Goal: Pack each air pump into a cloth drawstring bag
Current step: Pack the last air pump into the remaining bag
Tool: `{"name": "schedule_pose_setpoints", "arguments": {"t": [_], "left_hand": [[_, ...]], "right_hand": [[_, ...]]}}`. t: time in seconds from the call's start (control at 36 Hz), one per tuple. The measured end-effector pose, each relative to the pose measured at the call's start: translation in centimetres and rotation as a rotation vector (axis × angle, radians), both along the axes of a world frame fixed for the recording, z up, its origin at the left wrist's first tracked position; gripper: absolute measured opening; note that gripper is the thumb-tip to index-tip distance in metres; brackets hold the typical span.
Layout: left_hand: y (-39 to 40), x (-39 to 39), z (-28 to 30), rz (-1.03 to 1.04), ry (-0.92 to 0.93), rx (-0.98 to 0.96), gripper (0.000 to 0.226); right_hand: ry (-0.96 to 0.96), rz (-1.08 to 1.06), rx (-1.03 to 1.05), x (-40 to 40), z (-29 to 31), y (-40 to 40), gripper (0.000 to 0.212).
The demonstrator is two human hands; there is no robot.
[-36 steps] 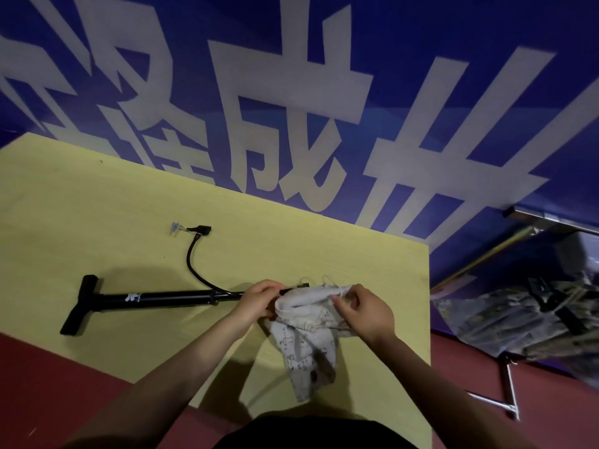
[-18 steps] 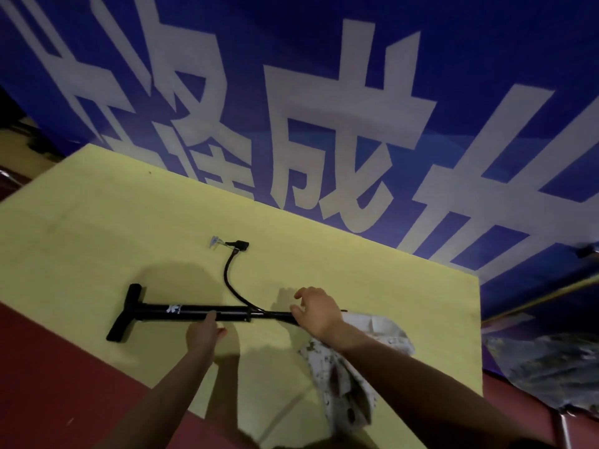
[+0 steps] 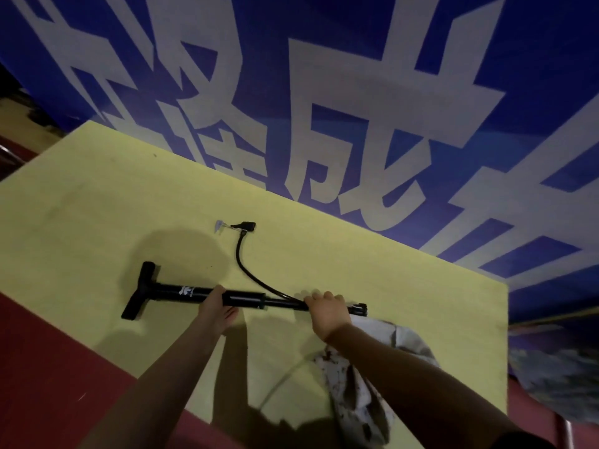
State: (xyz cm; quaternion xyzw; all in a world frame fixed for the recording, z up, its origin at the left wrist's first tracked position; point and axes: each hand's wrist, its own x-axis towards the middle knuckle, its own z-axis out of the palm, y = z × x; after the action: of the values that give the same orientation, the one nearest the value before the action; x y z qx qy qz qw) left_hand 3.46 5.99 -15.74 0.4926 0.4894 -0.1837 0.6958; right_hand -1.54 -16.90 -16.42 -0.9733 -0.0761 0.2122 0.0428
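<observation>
The right hand (image 3: pixel 327 311) is curled over the shaft of the air pump (image 3: pixel 207 294) near its foot end, fingers wrapped across the top; the left hand (image 3: pixel 215 307) grips the barrel further along, thumb over the near side, fingers round the tube. The pump is a slim black floor pump lying flat and lengthwise across the yellow table (image 3: pixel 97 205); its T-shaped handle (image 3: pixel 139 291) points to the left, a small white mark sits on the barrel, and a thin black hose (image 3: pixel 249 270) loops away from the shaft to a nozzle head (image 3: pixel 244 226) resting on the table further back. Just beneath the right forearm lies the cloth drawstring bag (image 3: pixel 353 390), pale with a dark speckled print, crumpled and draped over the near table edge. Behind the table hangs a blue banner (image 3: pixel 324 92) with large white characters.
</observation>
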Motion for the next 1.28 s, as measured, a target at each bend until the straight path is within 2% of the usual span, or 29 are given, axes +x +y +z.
{"name": "schedule_pose_setpoints", "arguments": {"t": [0.06,0.17,0.19,0.25,0.31,0.39,0.56,0.64,0.81,0.89,0.94,1.03,1.11,1.28], "left_hand": [[0.2,0.7,-0.1,0.010,-0.017,-0.053,0.017],[0.7,1.8,0.1,-0.049,-0.126,-0.224,0.056],[0.6,2.0,0.9,-0.046,-0.159,-0.241,0.055],[0.0,2.8,2.6,0.015,-0.219,-0.241,0.029],[-0.9,3.5,4.4,0.105,-0.251,-0.213,0.043],[-2.4,3.9,7.2,0.102,-0.349,-0.224,0.041],[-4.0,3.2,9.8,0.147,-0.425,-0.217,0.044],[-4.8,1.6,10.9,0.125,-0.449,-0.241,0.041],[-6.1,-1.6,12.0,0.058,-0.466,-0.267,0.037],[-6.9,-2.5,12.8,0.069,-0.508,-0.413,0.018],[-7.5,-3.2,13.6,0.074,-0.556,-0.503,0.008],[-8.1,-4.2,14.6,0.080,-0.622,-0.549,0.006],[-8.3,-5.1,15.6,0.063,-0.670,-0.535,0.008],[-7.7,-6.2,16.7,0.026,-0.733,-0.472,0.014]], "right_hand": [[-0.021,0.046,0.031,0.8,0.5,-0.3,0.040],[-0.075,0.123,0.106,3.0,3.0,-1.3,0.034],[-0.100,0.126,0.122,3.6,3.8,-1.7,0.034],[-0.153,0.121,0.154,4.7,5.5,-2.8,0.034],[-0.200,0.119,0.167,5.5,7.0,-3.9,0.036],[-0.324,0.109,0.138,5.9,9.1,-5.6,0.041],[-0.564,0.008,0.158,2.3,12.0,-10.1,0.058],[-0.642,-0.101,0.231,-0.9,12.9,-12.8,0.057],[-0.519,-0.333,0.588,-6.7,14.5,-15.6,0.030],[-0.424,-0.570,0.839,-8.5,15.2,-15.3,0.019],[-0.390,-0.728,1.036,-9.3,15.6,-14.8,0.018],[-0.363,-0.902,1.200,-10.2,16.0,-14.1,0.022],[-0.339,-1.006,1.273,-10.8,16.2,-13.6,0.025],[-0.371,-0.999,1.268,-12.0,16.4,-12.5,0.027]]}}
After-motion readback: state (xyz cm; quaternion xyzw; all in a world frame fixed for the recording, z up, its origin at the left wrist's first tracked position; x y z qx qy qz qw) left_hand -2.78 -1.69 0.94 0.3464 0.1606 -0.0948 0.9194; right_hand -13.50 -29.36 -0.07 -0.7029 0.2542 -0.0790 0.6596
